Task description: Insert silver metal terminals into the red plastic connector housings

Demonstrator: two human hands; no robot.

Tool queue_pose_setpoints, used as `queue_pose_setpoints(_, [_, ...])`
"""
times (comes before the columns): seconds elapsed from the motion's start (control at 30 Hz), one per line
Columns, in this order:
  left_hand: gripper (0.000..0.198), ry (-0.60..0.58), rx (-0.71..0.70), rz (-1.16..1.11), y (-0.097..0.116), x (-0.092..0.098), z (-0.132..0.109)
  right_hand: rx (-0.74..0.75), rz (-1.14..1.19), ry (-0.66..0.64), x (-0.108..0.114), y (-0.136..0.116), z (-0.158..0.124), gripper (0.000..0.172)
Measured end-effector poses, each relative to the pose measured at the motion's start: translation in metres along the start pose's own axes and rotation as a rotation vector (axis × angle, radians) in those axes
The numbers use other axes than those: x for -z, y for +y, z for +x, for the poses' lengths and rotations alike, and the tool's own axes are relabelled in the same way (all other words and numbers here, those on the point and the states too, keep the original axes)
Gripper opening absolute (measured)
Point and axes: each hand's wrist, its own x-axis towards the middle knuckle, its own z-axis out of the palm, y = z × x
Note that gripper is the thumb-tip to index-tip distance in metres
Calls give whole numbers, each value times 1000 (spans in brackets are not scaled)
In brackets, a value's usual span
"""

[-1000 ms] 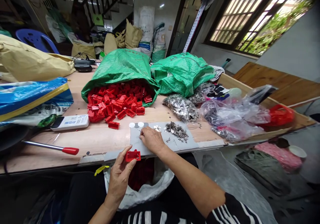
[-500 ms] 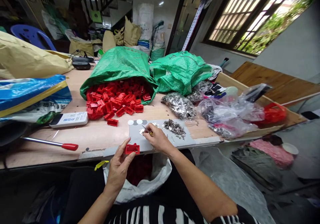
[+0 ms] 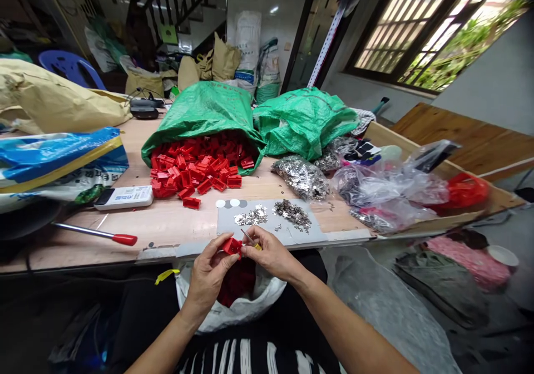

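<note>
Red housing (image 3: 232, 245) sits tilted between the 2 hands, just off the near edge of the tabletop (image 3: 179, 224) and above the open white sack (image 3: 267, 293) with red contents. The left hand (image 3: 207, 271) grips it between thumb and fingers. The right hand (image 3: 269, 253) pinches a thin tool (image 3: 257, 246) with a yellow part, its fingertips at the housing's right end; whether they also hold a small metal piece, I cannot tell.

0.5 s ago the right hand was over the grey mat (image 3: 225, 230), by the bright metal pieces (image 3: 253, 216); now it has come over to the housing, which has been tipped from its more level pose. By my reading, the work has passed from the mat to the housing itself. The 2 piles, bright pieces and darker metal pieces (image 3: 292, 215), lie on the mat, with loose red housings (image 3: 196, 168) spilling from a green bag (image 3: 208, 107) behind.
</note>
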Motion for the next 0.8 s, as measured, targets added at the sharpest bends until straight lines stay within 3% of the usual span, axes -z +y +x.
queue_pose_setpoints(0.27, [46,10,125,-183,-2,-5,2,-47,217,-34,2,3,-9,33])
queue_pose_setpoints(0.5, [44,-1,165,-265,-6,-9,3,-5,203,-40,8,9,-17,30])
queue_pose_setpoints(0.63, [38,-51,67,-94,-8,-4,13,79,-99,66,12,12,-18,21])
queue_pose_setpoints(0.8, [26,-134,-164,409,-10,6,35,150,-423,124,19,15,-13,20])
